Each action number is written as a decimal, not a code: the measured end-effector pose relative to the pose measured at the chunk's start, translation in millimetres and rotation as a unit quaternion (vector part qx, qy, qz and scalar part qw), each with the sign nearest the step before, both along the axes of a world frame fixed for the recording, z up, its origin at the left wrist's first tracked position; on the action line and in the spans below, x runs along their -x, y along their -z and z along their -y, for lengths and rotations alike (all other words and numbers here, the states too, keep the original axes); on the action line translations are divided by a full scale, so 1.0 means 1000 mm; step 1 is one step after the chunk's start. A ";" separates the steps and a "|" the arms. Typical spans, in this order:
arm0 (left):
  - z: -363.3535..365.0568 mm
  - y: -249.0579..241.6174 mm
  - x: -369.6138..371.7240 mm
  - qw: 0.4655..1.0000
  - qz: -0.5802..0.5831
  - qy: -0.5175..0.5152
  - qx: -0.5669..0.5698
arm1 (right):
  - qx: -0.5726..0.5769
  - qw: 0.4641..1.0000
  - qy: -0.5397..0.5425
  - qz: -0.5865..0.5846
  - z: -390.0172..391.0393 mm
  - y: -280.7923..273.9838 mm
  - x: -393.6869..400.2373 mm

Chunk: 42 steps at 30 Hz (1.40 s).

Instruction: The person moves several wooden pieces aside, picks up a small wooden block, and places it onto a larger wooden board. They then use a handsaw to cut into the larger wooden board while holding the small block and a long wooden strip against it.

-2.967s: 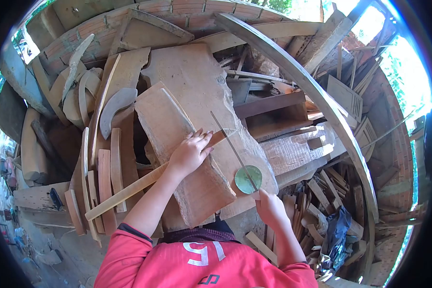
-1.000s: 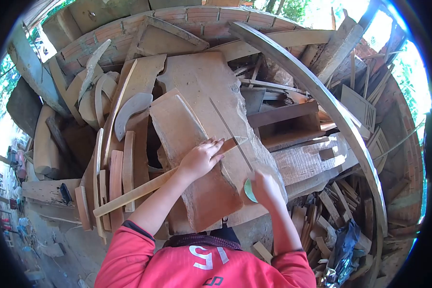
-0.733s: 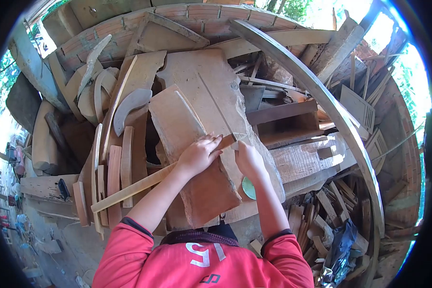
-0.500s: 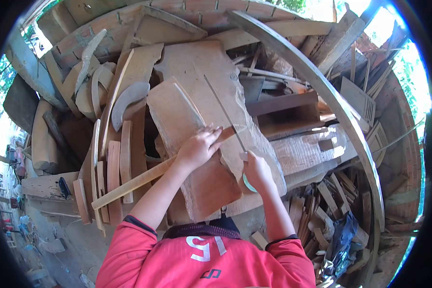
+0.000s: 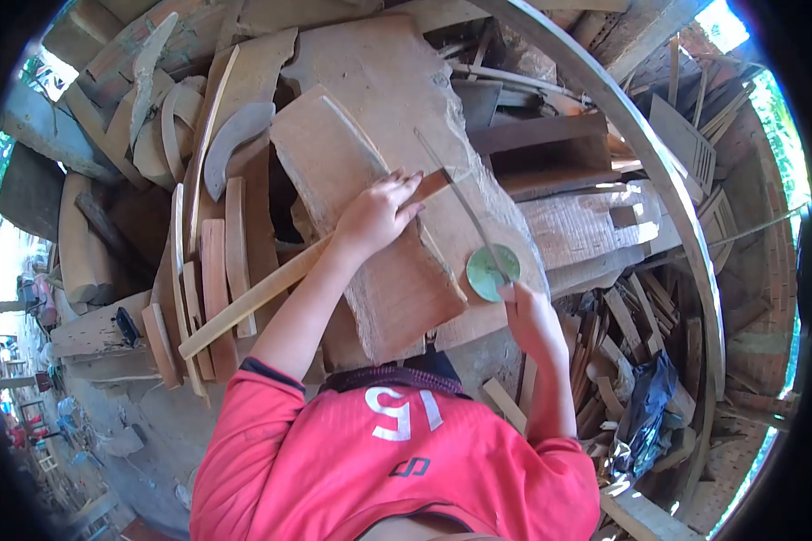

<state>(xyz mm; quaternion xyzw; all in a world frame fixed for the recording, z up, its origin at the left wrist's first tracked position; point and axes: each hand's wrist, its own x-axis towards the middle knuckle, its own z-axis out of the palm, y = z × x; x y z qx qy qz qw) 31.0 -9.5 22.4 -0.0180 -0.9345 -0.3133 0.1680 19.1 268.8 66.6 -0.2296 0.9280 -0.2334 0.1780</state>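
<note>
My left hand point(image 5: 381, 215) presses a long wooden strip point(image 5: 260, 298) down onto a rough board point(image 5: 397, 293), its fingers wrapped over the strip near its far end. In my right hand point(image 5: 530, 316) is the near end of a long, thin metal tool point(image 5: 467, 209), either a file or a blade. The tool crosses the strip's tip and points up and to the left. A round green disc point(image 5: 493, 272) lies on the large slab point(image 5: 370, 63) beneath the tool, just beyond my right hand.
Curved and straight wood pieces point(image 5: 214, 270) stand at the left. A long curved beam point(image 5: 659, 180) arches across the right side. Scrap wood point(image 5: 636, 311) and a dark plastic bag point(image 5: 645, 406) lie at the lower right. A grey curved piece point(image 5: 228, 149) rests at the upper left.
My right hand has moved down and to the right, drawing the tool back across the strip. More of the green disc shows. The camera view has shifted, and my left hand stays on the strip.
</note>
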 end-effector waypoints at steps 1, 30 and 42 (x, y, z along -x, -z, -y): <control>0.000 0.002 0.000 1.000 -0.010 0.001 0.004 | -0.002 1.000 0.000 0.007 0.005 0.002 0.002; 0.002 0.011 0.003 0.999 -0.006 -0.013 0.030 | -0.011 0.999 -0.026 -0.019 0.018 -0.007 0.012; 0.000 0.003 0.001 1.000 0.013 -0.018 0.008 | 0.012 0.997 -0.052 -0.058 0.081 0.022 0.055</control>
